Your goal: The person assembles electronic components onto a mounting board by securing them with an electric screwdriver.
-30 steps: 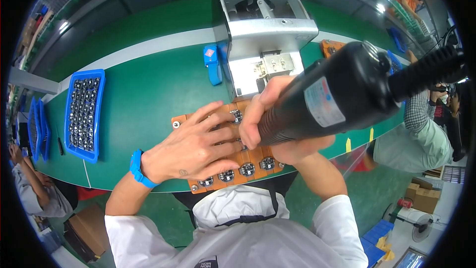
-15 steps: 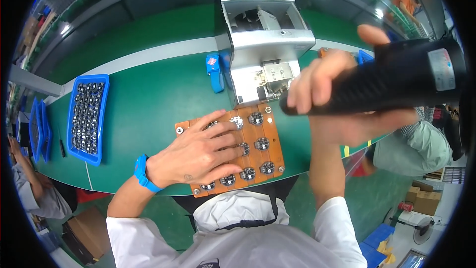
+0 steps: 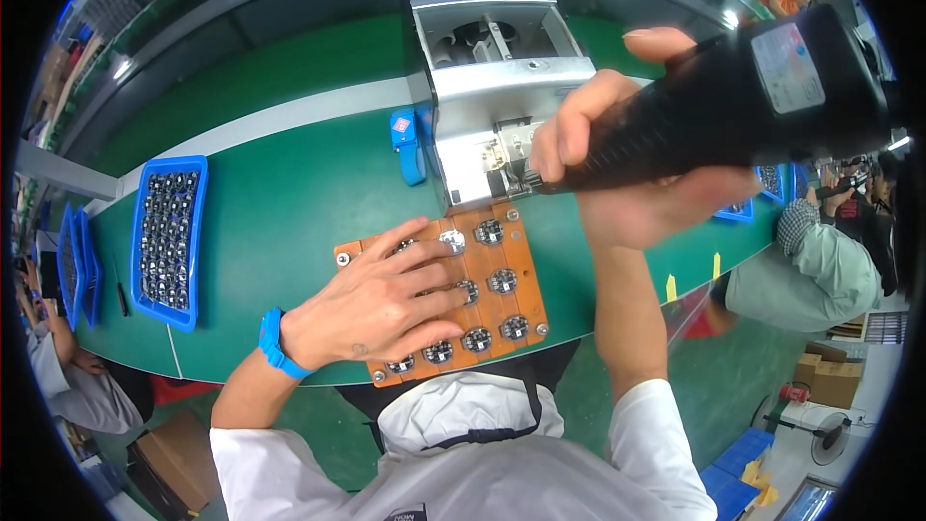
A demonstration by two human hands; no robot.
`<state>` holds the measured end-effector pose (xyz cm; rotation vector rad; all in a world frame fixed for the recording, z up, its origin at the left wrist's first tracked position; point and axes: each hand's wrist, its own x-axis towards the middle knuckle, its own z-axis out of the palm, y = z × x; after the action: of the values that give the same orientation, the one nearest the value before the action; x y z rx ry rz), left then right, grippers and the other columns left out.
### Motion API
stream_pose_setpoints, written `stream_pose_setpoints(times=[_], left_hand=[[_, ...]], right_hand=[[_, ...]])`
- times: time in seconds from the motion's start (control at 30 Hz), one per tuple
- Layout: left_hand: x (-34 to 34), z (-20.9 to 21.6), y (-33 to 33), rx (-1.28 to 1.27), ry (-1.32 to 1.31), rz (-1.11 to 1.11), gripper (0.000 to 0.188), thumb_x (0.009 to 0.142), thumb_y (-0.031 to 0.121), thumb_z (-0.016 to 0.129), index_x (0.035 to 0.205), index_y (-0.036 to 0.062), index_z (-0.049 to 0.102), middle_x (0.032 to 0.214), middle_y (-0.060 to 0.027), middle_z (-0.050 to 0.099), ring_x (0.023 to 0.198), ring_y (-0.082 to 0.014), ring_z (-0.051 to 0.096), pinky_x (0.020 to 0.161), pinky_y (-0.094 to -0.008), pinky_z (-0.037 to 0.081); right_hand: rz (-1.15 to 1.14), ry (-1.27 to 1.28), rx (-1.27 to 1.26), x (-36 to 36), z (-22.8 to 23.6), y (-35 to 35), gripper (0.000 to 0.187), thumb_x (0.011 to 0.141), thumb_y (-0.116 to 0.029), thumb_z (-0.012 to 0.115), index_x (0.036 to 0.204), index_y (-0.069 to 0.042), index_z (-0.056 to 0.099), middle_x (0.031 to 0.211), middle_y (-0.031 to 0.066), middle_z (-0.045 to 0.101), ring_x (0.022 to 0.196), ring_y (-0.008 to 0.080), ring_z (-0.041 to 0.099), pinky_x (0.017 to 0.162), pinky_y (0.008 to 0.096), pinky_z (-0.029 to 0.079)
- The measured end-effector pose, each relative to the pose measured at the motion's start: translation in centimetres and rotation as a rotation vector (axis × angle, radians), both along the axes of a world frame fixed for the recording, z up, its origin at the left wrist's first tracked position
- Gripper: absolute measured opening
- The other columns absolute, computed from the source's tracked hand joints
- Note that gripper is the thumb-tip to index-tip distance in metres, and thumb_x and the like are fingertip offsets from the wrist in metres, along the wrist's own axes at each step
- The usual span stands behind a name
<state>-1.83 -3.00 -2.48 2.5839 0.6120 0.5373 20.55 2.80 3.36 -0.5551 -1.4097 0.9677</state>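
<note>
Orange board (image 3: 502,314) at frame centre is pinned flat by left hand (image 3: 381,304), fingers spread. Black power tool (image 3: 733,101), upper right, is gripped by right hand (image 3: 617,174); prob. heavy, rigid, best held round the barrel.

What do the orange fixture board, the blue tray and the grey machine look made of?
Orange fixture board: looks like a matte rigid laminate or phenolic sheet, flat, with screws at the corners. Blue tray: probably moulded plastic, uniform colour, slight sheen, gridded pockets. Grey machine: housing looks like painted or brushed sheet metal, with crisp folded edges and dull reflections.
</note>
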Motion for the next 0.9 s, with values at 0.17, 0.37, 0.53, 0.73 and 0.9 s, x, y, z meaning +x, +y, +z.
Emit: stream_pose_setpoints(times=[0.17, 0.37, 0.53, 0.73, 0.9], left_hand=[[-0.2, -0.1, -0.1, -0.006, 0.003, 0.008, 0.031, 0.083, 0.031, 0.073, 0.103, 0.0075, 0.073, 0.11, -0.0079, 0.067, 0.115, -0.0287, 0.057, 0.11, -0.0532, 0.035], [-0.2, -0.3, 0.2, -0.001, -0.053, 0.0, 0.03, 0.089, 0.034, 0.066, 0.1, 0.0066, 0.071, 0.101, -0.009, 0.064, 0.114, -0.0274, 0.056, 0.11, -0.0525, 0.035], [-0.4, -0.1, 0.3, -0.034, -0.038, -0.016, 0.029, 0.089, 0.033, 0.066, 0.099, 0.0061, 0.071, 0.101, -0.009, 0.064, 0.114, -0.0282, 0.056, 0.111, -0.0526, 0.034], [-0.5, -0.4, 0.3, -0.057, -0.045, -0.024, 0.028, 0.089, 0.032, 0.065, 0.099, 0.0062, 0.07, 0.104, -0.0093, 0.063, 0.115, -0.0289, 0.055, 0.113, -0.0532, 0.032], [-0.5, -0.3, 0.1, -0.067, -0.052, -0.024, 0.027, 0.089, 0.031, 0.065, 0.098, 0.0063, 0.07, 0.105, -0.0095, 0.063, 0.115, -0.0292, 0.055, 0.113, -0.0532, 0.031]], right_hand=[[0.053, -0.012, -0.12, -0.3, 0.2, -0.8, 0.109, 0.069, -0.093, 0.042, 0.131, -0.004, 0.034, 0.064, 0.0118, 0.056, 0.048, 0.0213, 0.055, 0.049, 0.0332, 0.049], [0.437, 0.079, -0.262, 0.1, -1.1, -3.9, 0.092, 0.083, -0.079, 0.046, 0.134, -0.003, 0.036, 0.07, 0.0233, 0.058, 0.054, 0.0328, 0.057, 0.054, 0.0463, 0.051], [0.482, 0.037, -0.299, -1.6, -1.7, -4.5, 0.096, 0.078, -0.084, 0.048, 0.125, 0.0, 0.041, 0.064, 0.0185, 0.058, 0.05, 0.0264, 0.057, 0.05, 0.037, 0.051], [0.466, 0.085, -0.365, -1.6, -2.7, -5.7, 0.088, 0.081, -0.078, 0.052, 0.123, -0.001, 0.042, 0.066, 0.018, 0.058, 0.054, 0.0257, 0.058, 0.052, 0.0365, 0.05], [0.453, 0.126, -0.404, -1.7, -2.8, -6.6, 0.08, 0.083, -0.072, 0.057, 0.12, -0.003, 0.043, 0.068, 0.0175, 0.059, 0.057, 0.025, 0.059, 0.055, 0.036, 0.048]])
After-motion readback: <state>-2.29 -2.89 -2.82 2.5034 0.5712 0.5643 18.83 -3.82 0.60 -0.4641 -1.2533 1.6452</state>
